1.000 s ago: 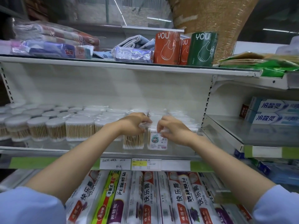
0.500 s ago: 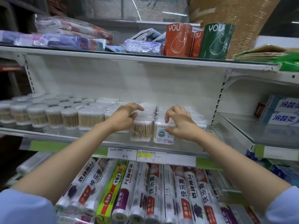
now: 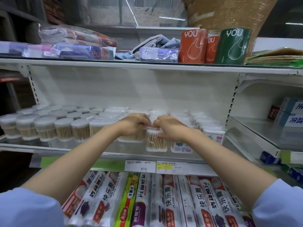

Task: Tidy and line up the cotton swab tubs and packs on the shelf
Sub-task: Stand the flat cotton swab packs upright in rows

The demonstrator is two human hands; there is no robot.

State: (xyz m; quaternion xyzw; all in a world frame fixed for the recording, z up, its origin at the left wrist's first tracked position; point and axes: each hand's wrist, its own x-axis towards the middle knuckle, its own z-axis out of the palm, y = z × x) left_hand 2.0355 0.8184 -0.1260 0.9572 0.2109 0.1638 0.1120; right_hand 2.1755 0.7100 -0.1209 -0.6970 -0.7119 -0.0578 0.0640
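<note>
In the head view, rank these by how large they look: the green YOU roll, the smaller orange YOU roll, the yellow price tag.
1. Green YOU roll, largest.
2. Smaller orange YOU roll, partly hidden between its neighbours, so its full size is unsure.
3. Yellow price tag, smallest.

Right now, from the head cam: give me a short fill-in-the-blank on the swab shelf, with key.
1. Both the left hand and the right hand rest on top of the ____ of cotton swabs at the shelf front.
2. The round cotton swab tubs stand in rows to the ____ of the hands.
3. On the top shelf, the bag roll beside the orange ones is ____.
4. The long wrap rolls lie on the shelf ____ the swabs.

Missing words: pack; left; green; below
</note>
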